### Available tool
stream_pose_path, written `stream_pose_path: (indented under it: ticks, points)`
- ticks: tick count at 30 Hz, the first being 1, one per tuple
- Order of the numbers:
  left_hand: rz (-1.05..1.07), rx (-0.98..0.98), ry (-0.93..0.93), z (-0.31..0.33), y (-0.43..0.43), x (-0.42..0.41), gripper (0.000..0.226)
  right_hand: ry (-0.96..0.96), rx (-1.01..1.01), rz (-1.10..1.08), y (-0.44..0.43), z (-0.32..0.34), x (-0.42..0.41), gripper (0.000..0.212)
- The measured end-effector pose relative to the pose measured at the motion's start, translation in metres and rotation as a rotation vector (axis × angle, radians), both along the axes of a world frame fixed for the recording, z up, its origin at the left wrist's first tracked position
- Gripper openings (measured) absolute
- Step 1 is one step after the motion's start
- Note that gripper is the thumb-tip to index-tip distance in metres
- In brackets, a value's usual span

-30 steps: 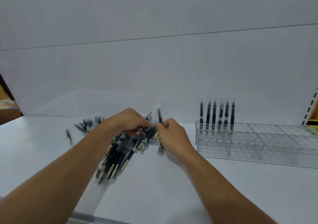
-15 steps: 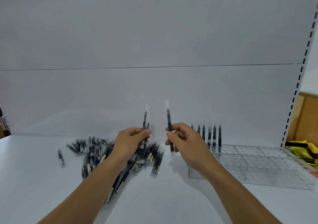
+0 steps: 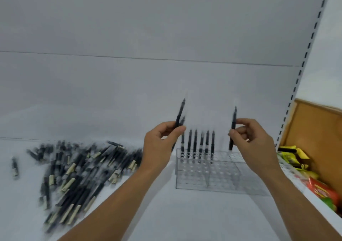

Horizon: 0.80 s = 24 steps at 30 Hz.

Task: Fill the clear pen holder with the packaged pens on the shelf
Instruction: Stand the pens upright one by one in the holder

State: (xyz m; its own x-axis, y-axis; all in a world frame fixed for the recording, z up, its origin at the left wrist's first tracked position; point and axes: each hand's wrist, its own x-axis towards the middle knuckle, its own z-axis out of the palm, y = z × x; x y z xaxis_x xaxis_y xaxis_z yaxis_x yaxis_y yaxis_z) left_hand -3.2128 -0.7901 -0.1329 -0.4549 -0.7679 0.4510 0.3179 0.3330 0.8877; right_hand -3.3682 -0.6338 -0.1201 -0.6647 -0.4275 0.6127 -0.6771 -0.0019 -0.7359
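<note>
A clear pen holder [image 3: 209, 174] with a grid of holes stands on the white shelf, with several black pens [image 3: 195, 144] upright in its back row. My left hand [image 3: 161, 144] pinches two black pens [image 3: 179, 115] upright, just left of the holder. My right hand [image 3: 253, 144] pinches one black pen [image 3: 233, 124] upright over the holder's back right part. A heap of packaged black pens [image 3: 79, 172] lies on the shelf to the left.
One stray pen [image 3: 15, 167] lies far left of the heap. A perforated shelf upright [image 3: 299, 74] rises at the right. Beyond it are yellow and red packets [image 3: 296, 159] in front of a brown board [image 3: 314, 129]. The white back wall stands behind.
Both hands lifted off the pen heap with pens and moved right toward the holder. The view swung right, so the heap now lies to the left.
</note>
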Motion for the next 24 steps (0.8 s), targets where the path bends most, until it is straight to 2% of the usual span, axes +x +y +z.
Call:
stream_pose_path:
  ticks: [5, 10, 17, 24]
  points:
    - [-0.090, -0.102, -0.022, -0.016, 0.009, -0.005, 0.024, -0.026, -0.009, -0.006, 0.002, -0.008, -0.009, 0.016]
    - [-0.141, -0.182, -0.078, -0.023, 0.014, -0.007, 0.011, -0.065, -0.010, -0.020, 0.001, -0.011, -0.015, 0.013]
    - [-0.168, -0.271, -0.104, -0.029, 0.017, -0.013, 0.011, -0.051, 0.079, -0.035, -0.005, -0.018, -0.023, 0.011]
    - [-0.154, -0.288, -0.124, -0.031, 0.014, -0.014, 0.014, 0.054, 0.174, -0.090, -0.009, -0.017, -0.024, 0.010]
